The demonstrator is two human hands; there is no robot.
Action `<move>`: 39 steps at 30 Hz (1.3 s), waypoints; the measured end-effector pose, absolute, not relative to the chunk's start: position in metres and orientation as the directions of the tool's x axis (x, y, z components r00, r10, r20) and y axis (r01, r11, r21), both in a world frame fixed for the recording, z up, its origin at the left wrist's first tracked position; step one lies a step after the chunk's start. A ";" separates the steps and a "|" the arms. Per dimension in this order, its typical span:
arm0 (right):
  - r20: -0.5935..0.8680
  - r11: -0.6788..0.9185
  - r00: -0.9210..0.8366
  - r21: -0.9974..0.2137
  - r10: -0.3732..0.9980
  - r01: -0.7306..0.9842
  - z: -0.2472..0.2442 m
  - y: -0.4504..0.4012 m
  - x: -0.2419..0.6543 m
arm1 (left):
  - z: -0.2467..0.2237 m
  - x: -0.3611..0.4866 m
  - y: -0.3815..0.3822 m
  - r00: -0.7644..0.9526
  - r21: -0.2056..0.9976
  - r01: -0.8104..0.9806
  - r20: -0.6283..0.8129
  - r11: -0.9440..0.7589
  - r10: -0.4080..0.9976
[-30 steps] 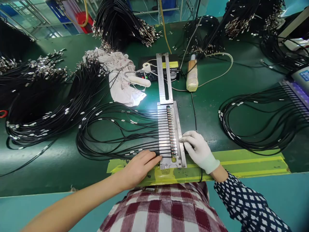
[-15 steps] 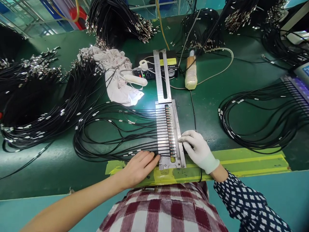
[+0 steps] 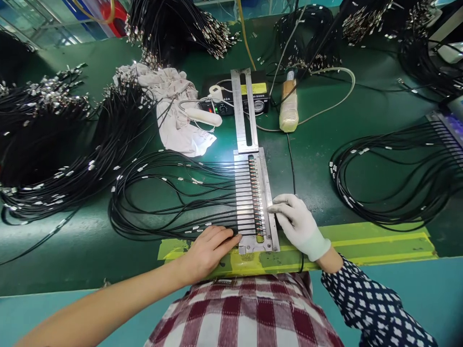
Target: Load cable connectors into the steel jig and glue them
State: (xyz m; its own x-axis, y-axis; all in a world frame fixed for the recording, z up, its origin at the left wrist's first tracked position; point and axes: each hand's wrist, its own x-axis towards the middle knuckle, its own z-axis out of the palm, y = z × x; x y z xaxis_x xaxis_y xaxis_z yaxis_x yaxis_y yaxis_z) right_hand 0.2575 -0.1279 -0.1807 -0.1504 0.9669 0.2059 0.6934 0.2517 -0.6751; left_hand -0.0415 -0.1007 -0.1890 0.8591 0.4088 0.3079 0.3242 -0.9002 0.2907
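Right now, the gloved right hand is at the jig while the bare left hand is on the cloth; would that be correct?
Not quite: the head view shows the bare left hand at the near end of the jig, not on the cloth. The gloved right hand is at the jig.

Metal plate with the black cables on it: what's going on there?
A person has both hands at the flat silver metal plate. The bare left hand rests by its lower left edge, fingers at the nearest of the thin black cables. The right hand, in a white glove, has its fingertips at the plate's right edge. The cables lie side by side across the plate, their ends in a row, and loop out to the left over the green tabletop.
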 end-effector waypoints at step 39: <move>-0.074 -0.136 0.347 -0.978 0.935 0.159 -0.134 0.121 0.382 | -0.232 0.026 -0.086 0.772 -0.244 0.271 0.633 -0.931 0.059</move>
